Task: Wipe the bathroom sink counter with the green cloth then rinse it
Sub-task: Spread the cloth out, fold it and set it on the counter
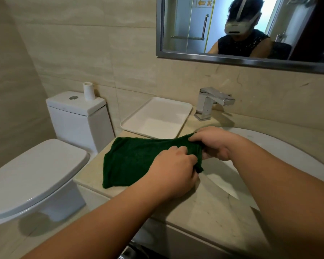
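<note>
Beige bathroom tiles surround a marble tabletop (209,208) with a white sink (281,156), tap (209,101) and tray (157,116). From the head view, the green cloth (131,159) lies on the tabletop left of the sink. Both the left hand (174,171) and right hand (213,143) pinch its right edge. Bunching it into a firm pad would likely give even wiping pressure.
</note>
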{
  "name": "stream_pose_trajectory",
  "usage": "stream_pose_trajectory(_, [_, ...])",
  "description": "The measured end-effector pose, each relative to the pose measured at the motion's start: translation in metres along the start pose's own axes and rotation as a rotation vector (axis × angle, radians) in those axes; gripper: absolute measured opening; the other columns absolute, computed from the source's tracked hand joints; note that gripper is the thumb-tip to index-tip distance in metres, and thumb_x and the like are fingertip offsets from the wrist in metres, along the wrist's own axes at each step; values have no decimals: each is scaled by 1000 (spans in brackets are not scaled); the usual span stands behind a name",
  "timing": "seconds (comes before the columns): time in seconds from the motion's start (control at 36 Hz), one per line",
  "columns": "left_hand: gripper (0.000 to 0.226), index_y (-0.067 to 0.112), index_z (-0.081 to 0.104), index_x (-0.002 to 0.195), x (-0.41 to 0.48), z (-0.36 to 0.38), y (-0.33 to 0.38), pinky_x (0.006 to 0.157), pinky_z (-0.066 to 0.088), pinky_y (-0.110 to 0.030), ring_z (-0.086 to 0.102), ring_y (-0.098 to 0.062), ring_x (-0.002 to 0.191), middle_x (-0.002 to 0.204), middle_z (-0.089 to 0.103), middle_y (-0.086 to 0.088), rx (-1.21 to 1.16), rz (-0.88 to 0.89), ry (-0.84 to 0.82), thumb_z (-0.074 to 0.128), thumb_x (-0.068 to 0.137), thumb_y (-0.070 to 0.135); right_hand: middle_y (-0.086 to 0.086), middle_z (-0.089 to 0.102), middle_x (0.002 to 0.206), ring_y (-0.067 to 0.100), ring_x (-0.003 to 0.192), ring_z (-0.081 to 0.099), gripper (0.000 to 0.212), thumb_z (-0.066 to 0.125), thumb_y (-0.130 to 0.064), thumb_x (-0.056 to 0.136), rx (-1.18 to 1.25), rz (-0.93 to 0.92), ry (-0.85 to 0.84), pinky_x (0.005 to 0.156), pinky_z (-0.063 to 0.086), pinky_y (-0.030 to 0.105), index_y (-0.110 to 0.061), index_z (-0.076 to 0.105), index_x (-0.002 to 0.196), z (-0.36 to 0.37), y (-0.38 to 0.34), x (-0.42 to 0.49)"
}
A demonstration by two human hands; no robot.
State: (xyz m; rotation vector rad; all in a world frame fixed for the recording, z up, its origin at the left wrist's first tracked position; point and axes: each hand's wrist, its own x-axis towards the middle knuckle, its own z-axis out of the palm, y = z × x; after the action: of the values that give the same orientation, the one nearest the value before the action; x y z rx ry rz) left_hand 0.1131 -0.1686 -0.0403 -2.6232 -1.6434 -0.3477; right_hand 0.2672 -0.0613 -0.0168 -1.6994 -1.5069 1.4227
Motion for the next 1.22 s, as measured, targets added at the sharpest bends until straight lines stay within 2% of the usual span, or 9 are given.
stream_pose_trajectory(0.14, [24, 20, 50, 92, 2, -15, 7, 64, 39, -39, 52, -26, 76, 83, 52, 0, -86, -73, 63, 41, 108, 36, 13, 73, 89, 18, 58, 66, 11, 63, -8, 99, 70, -48, 83, 48, 52, 26, -11, 70, 106, -3, 0, 1])
stream_pose_trajectory(0.31, [22, 22, 52, 128, 1, -21, 13, 68, 55, -49, 66, -30, 76, 89, 70, -7, -368, -133, 21, 42, 108, 22, 21, 75, 107, 39, 101, 75, 27, 65, -2, 91, 209, -97, 173, 93, 61, 57, -21, 75, 107, -4, 3, 6])
stream_pose_trajectory(0.39, [41, 37, 47, 137, -2, -21, 13, 72, 60, -48, 70, -26, 78, 91, 75, -5, -501, -132, -94, 43, 103, 14, 18, 75, 99, 36, 88, 74, 27, 55, 1, 93, 114, -109, 197, 76, 65, 45, -15, 76, 97, -6, 8, 4])
stream_pose_trajectory(0.5, [25, 27, 70, 107, -5, -23, 11, 74, 63, -40, 74, -15, 73, 80, 75, 3, -622, -194, -134, 48, 98, 18, 14, 62, 62, 20, 42, 54, 34, 40, 6, 95, 1, -97, 183, 40, 49, 27, -8, 72, 95, -8, 13, 0])
stream_pose_trajectory(0.64, [33, 17, 57, 90, -7, -25, 10, 64, 63, -51, 74, -17, 58, 74, 75, -7, -694, -273, -35, 74, 92, 45, 15, 57, 64, 20, 41, 51, 18, 51, 0, 96, 1, -127, 195, 43, 49, 29, 0, 69, 96, -12, 10, -2])
stream_pose_trajectory(0.94, [13, 21, 50, 110, -55, -57, -43, 61, 61, -42, 80, -27, 66, 81, 82, -11, -925, -611, -55, 58, 101, 16, 19, 61, 77, 25, 42, 58, 14, 57, -10, 91, -145, -320, 48, 39, 43, 27, 0, 66, 96, 50, -60, -3])
stream_pose_trajectory(1.03, [12, 19, 52, 113, -75, -65, -60, 67, 65, -44, 81, -31, 72, 86, 81, -16, -877, -677, -113, 57, 102, 15, 16, 62, 74, 24, 44, 59, 16, 57, -13, 92, -261, -353, -25, 42, 43, 26, -1, 67, 96, 85, -72, -3])
stream_pose_trajectory(1.11, [5, 12, 59, 105, -89, -68, -74, 47, 57, -28, 78, -23, 65, 85, 81, -16, -794, -712, -188, 56, 102, 12, 17, 68, 72, 25, 54, 64, 23, 56, -19, 90, -390, -375, -78, 50, 47, 31, -2, 69, 98, 116, -75, -2])
stream_pose_trajectory(1.22, [23, 2, 70, 102, -98, -65, -83, 46, 49, -23, 74, -20, 64, 84, 82, -14, -675, -707, -390, 50, 102, 12, 5, 72, 105, 25, 87, 68, 29, 58, -20, 93, -537, -457, -141, 74, 54, 37, -18, 75, 116, 141, -75, -1])
